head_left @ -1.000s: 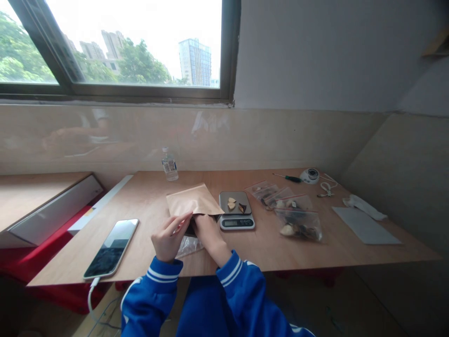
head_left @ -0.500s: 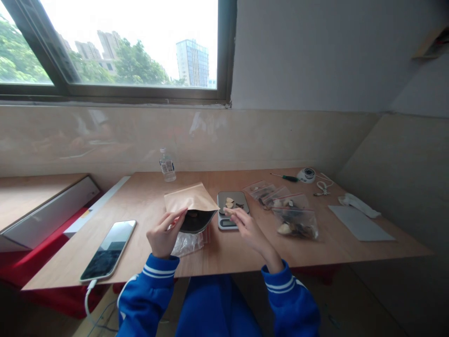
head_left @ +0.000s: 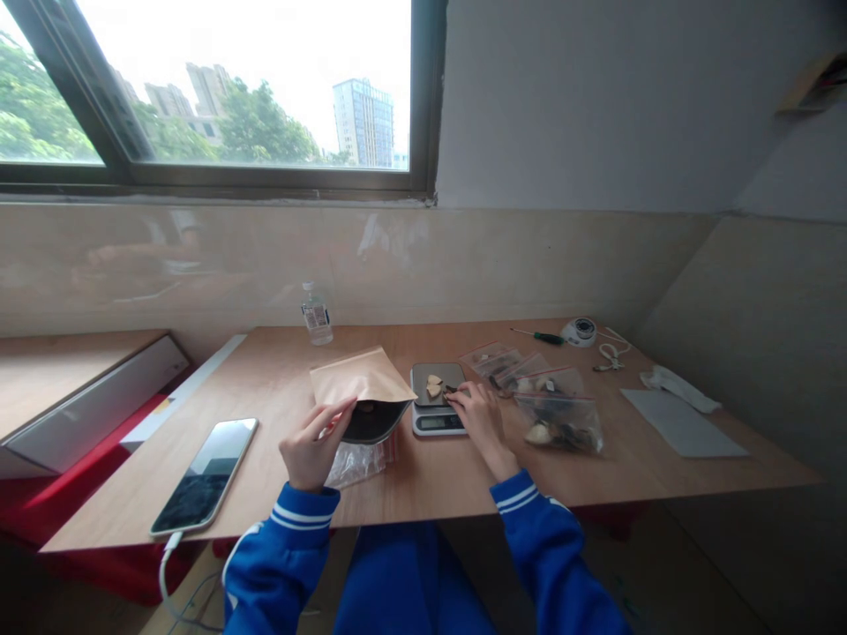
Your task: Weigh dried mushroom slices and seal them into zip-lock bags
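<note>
My left hand [head_left: 318, 441] pinches the edge of a brown kraft paper bag [head_left: 361, 375], holding its dark-lined mouth open toward me. A small piece shows just inside the mouth. To the right of the bag sits a digital kitchen scale [head_left: 440, 425] with a grey weighing plate. Pale dried slices [head_left: 434, 384] lie on that plate, with darker bits beside them. My right hand [head_left: 482, 419] reaches over the plate's right side, its fingertips closed together at the dark bits. What they grip is too small to make out.
Several clear zip bags of dried pieces [head_left: 559, 422] lie right of the scale. Crumpled clear plastic [head_left: 356, 463] is under the paper bag. A phone [head_left: 205, 476] on a cable, a water bottle [head_left: 316, 316], a screwdriver [head_left: 548, 338], a white camera [head_left: 580, 332] and a grey sheet [head_left: 681, 423] surround them.
My right hand has moved from beside the bag's mouth rightward onto the scale plate, uncovering the scale's display. My left hand keeps its hold on the paper bag.
</note>
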The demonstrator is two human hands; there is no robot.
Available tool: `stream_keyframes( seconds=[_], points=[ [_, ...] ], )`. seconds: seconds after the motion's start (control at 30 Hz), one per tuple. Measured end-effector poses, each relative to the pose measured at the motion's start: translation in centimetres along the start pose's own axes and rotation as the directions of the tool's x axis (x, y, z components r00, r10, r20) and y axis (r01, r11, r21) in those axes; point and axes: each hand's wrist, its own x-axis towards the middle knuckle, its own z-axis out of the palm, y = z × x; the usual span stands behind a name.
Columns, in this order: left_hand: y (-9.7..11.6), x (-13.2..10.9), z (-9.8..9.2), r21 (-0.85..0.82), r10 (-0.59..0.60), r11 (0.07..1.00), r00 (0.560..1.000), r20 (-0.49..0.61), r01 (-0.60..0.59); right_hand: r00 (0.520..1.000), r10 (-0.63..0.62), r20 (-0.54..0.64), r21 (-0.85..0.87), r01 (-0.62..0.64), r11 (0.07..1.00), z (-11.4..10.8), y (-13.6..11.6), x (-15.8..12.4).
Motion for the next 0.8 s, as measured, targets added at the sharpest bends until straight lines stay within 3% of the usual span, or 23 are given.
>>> stream_keyframes(
  seconds=[0.13, 0.3, 0.43, 0.53, 0.63, 0.8],
  points=[
    [-0.1, -0.1, 0.0, 0.006, 0.004, 1.000, 1.000, -0.007, -0.004, 0.999, 0.051, 0.012, -0.079, -0.050, 0.996, 0.7, 0.0, 0.7],
    [0.0, 0.0, 0.0, 0.014, 0.006, 1.000, 1.000, -0.008, -0.006, 1.000, 0.007, 0.020, -0.065, -0.006, 0.998, 1.5, 0.4, 0.8],
    [0.1, 0.1, 0.0, 0.011, 0.001, 1.000, 1.000, -0.008, -0.001, 0.997, 0.011, -0.080, 0.035, -0.009, 0.999, 0.6, -0.7, 0.1],
    [0.3, 0.0, 0.1, 0.003, -0.004, 1.000, 1.000, -0.007, 0.004, 0.988, -0.023, -0.155, 0.256, 0.063, 0.965, -0.8, -3.3, -0.4],
    [0.5, 0.0, 0.2, 0.007, -0.017, 1.000, 1.000, -0.014, 0.017, 0.972, -0.203, -0.122, 0.412, 0.236, 0.880, -2.0, -7.0, -0.6],
    [0.5, 0.0, 0.1, 0.011, -0.015, 1.000, 1.000, -0.014, 0.015, 0.889, -0.458, -0.008, 0.303, 0.439, 0.846, -2.7, -12.5, -0.1]
  ],
)
